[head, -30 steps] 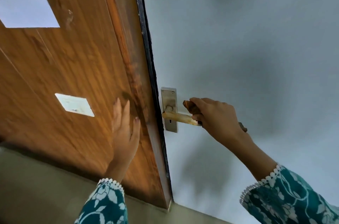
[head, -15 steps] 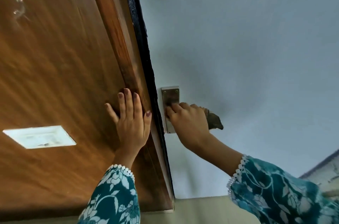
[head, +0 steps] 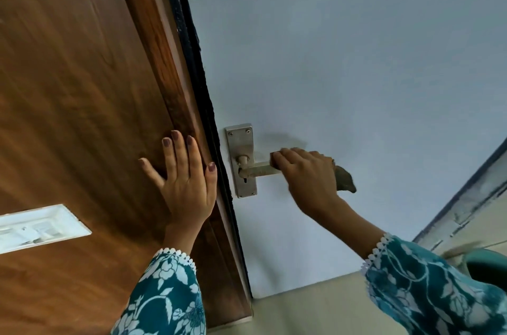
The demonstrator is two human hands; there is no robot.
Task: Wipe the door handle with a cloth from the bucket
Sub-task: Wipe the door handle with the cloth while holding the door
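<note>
A metal lever door handle (head: 260, 170) sticks out from a steel backplate (head: 241, 142) on a pale blue door (head: 343, 60). My right hand (head: 307, 175) is closed around the outer part of the lever, with a brown cloth (head: 345, 182) bunched in it; a corner of the cloth pokes out past my wrist side. The lever's end is hidden under my fingers. My left hand (head: 183, 178) lies flat, fingers apart, on the brown wooden panel (head: 82, 87) just left of the door's black edge (head: 197, 74). No bucket is clearly in view.
A white switch plate (head: 38, 226) is set in the wooden panel at the lower left. A beige floor strip (head: 307, 307) runs along the bottom. At the right edge a grey-white frame (head: 472, 197) and a teal rounded object (head: 488, 266) show.
My right hand with the cloth has slid outward along the lever from the backplate, baring the inner lever. The view has shifted a little; my left hand stays flat on the wood.
</note>
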